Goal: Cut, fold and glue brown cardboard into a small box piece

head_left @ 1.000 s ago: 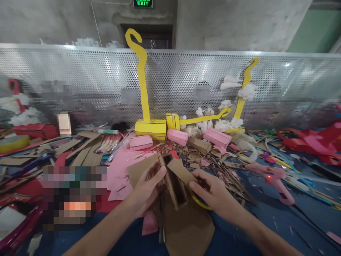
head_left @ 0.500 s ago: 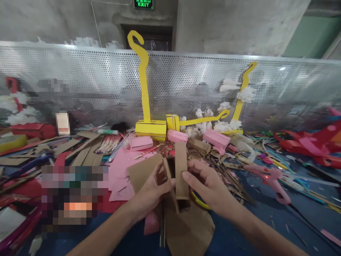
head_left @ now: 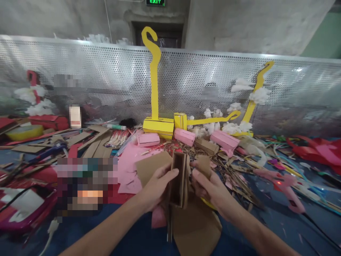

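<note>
My left hand (head_left: 160,185) is closed around the side of a small open cardboard box (head_left: 177,190), thumb over its near rim. The hollow inside of the box faces me. Just to the right, my right hand (head_left: 213,188) pinches a cardboard strip (head_left: 204,164) between thumb and fingers, apart from the box opening. Below both hands lies a flat cardboard sheet (head_left: 198,231). Part of a yellow curved thing shows under my right hand; its kind is unclear.
A pink glue gun (head_left: 286,185) with a red light lies at right. Pink boxes (head_left: 225,141) and yellow hooked cardboard shapes (head_left: 158,126) stand behind, before a perforated metal panel (head_left: 119,85). Cardboard scraps (head_left: 237,181) and pink sheets (head_left: 128,170) litter the blue table.
The strip that lay across the box's opening is now off to its right in my right hand. The box has turned, showing its hollow inside. The view has shifted slightly left.
</note>
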The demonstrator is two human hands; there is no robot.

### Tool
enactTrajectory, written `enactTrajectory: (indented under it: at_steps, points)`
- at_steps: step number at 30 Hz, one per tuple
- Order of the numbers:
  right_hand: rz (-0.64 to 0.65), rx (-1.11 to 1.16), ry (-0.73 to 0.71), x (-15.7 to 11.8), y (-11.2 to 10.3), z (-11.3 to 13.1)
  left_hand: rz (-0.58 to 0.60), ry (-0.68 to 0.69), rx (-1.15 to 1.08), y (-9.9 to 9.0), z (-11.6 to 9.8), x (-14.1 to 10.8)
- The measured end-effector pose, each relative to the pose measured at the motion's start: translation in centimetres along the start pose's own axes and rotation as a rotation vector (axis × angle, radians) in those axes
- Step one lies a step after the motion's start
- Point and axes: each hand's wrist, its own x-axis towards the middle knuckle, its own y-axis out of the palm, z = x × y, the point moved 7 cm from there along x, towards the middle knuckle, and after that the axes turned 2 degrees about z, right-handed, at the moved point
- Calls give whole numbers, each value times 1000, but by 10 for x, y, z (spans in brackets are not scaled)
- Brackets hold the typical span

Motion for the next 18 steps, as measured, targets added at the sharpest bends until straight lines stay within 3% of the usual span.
enactTrajectory:
  at_steps: [3, 7, 18]
  points:
    - [121, -226, -43, -4, 13, 2, 4, 220, 470, 5, -17, -5]
    - [100, -374, -129, -7, 15, 12, -120, 352, 877, 7, -32, -16]
    - [125, -274, -128, -7, 19, 11, -182, 361, 850, 4, -32, -19]
